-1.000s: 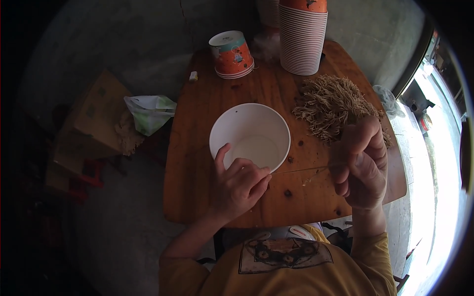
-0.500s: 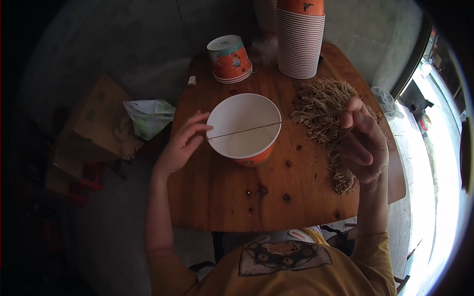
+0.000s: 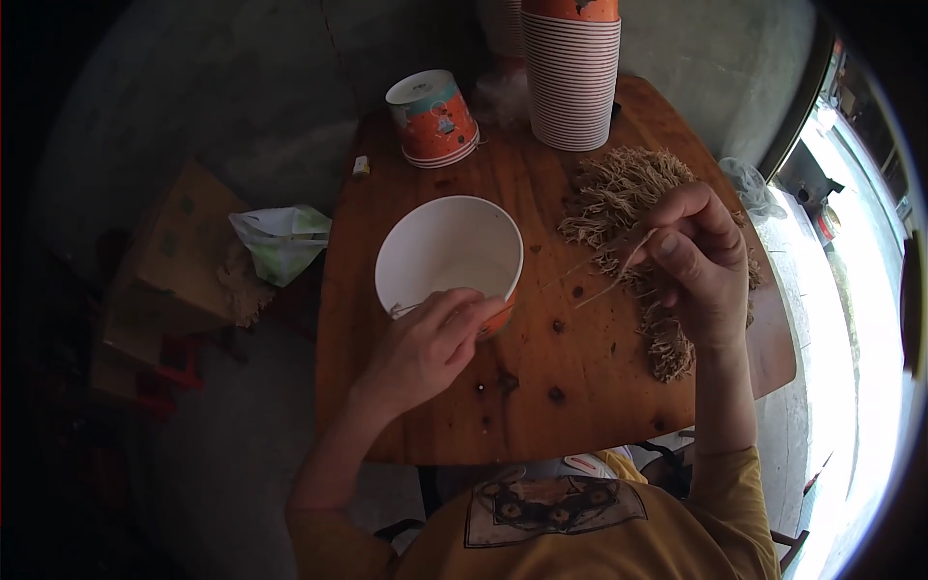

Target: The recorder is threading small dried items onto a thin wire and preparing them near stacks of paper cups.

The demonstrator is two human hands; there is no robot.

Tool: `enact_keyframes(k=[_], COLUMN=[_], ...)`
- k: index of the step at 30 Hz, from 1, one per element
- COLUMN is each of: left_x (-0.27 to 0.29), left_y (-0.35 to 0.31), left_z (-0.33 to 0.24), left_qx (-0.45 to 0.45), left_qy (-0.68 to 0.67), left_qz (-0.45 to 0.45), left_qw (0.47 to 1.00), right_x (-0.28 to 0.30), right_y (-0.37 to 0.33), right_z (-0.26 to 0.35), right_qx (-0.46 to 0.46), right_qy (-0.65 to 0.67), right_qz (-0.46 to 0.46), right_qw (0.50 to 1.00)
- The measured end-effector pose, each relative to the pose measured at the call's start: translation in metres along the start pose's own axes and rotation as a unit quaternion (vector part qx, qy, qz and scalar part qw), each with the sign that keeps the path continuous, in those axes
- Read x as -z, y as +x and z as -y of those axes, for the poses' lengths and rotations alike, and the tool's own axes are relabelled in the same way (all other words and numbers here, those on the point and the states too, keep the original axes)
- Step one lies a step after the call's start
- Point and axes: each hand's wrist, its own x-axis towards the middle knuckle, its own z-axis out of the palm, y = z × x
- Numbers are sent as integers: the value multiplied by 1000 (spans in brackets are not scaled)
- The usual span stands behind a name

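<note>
Thin, pale tan strands (image 3: 626, 261), fine as thread and slightly curved, trail from the right hand (image 3: 701, 271) with their loose ends pointing left and toward the near side. That hand is raised, its thumb and forefinger pinched on the strands and its other fingers curled in; its forearm rises almost upright from the near edge. The left hand (image 3: 420, 353) slants in from the near left, back upward, with fingers drawn close together and pointing right across the near rim of a round paper tub (image 3: 454, 237). A short bit of cord (image 3: 398, 310) shows at the rim just left of these fingers, but whether they grip it cannot be told. The tub stands open, white inside and orange outside, on a brown wooden table (image 3: 541, 416). The strands hang to the right of the tub, between the two hands and nearer the right one. Beyond the right hand lies a tangled tan fibre bundle (image 3: 619, 188), with a smaller clump (image 3: 669, 353) below that hand. On the far side, an upturned orange tub (image 3: 435, 121) sits left of a tall tub stack (image 3: 572, 87); a white-and-green plastic bag (image 3: 280, 237) is off the table's left edge.
</note>
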Motion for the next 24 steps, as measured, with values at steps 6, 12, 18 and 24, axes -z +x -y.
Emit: enact_keyframes(k=[6, 12, 18, 24], left_x=[30, 22, -21, -6], left_y=[-17, -22, 20, 13], left_z=[25, 11, -31, -24], left_qx=[12, 59, -6, 79], left_qy=[-62, 94, 93, -12], left_qz=[20, -254, -130, 22], left_qw=[998, 961, 987, 997], right_x=[-4, -14, -24, -14], right_y=[2, 5, 14, 15], right_z=[-27, -42, -28, -31], right_qx=[-37, -45, -39, -50], right_qy=[173, 246, 198, 195], right_qz=[46, 78, 48, 46], right_qw=[983, 965, 978, 978])
